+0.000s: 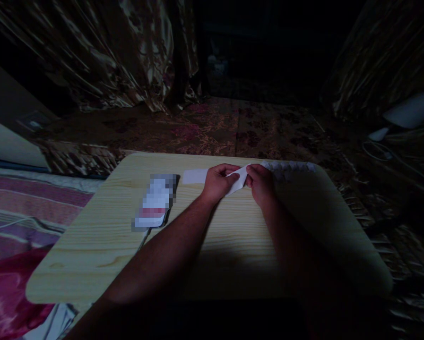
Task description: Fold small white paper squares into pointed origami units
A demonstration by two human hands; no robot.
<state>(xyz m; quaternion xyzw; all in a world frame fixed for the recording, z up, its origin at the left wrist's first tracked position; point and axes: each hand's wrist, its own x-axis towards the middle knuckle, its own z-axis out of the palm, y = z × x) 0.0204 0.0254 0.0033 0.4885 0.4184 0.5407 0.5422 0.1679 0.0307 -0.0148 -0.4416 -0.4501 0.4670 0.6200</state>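
Note:
A white piece of folded paper (237, 184) is held between both hands above the far part of the wooden table (233, 236). My left hand (219, 182) is closed on its left side, with the thumb lying on top. The fingertips of my right hand (260, 182) pinch its upper right corner. Behind my left hand lies a flat white sheet or stack of paper (194, 176), partly hidden by the hand. Several small, pale folded pieces (291, 166) sit in a row along the table's far edge, beside and beyond my right hand.
A phone (157, 200) with a blurred screen lies left of my forearm, a cable (143, 240) running from it. Left of the table is a striped bedspread (23, 198) with a red cloth (13, 288). Behind are patterned curtains (144, 52); a white lamp (412, 111) stands at the right.

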